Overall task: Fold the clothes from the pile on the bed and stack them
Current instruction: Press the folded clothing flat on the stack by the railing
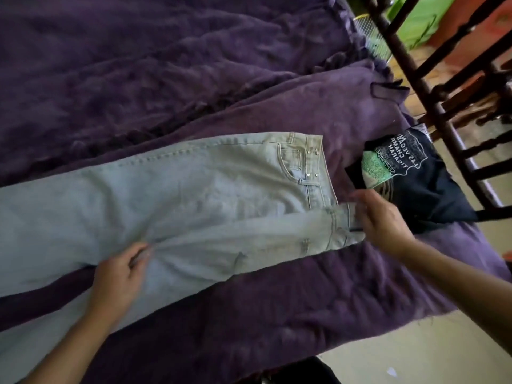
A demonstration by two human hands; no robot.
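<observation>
Jeans (194, 195): half-folded lengthwise on bed (166, 65); left hand (119, 275) pinching crotch, right hand (382, 220) at waistband, grip unclear. T-shirt (424, 189): folded, bed's right edge. Stacking pending.

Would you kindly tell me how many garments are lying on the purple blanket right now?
2: light blue denim jeans spread across the middle, and a folded dark navy printed T-shirt just right of their waistband. Others may lie outside the frame.

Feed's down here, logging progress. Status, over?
Left grip pinches jeans near crotch. Right grip at waistband, hold blurred. Jeans stretched out on blanket. Folded shirt beside, nothing in the way.
</observation>
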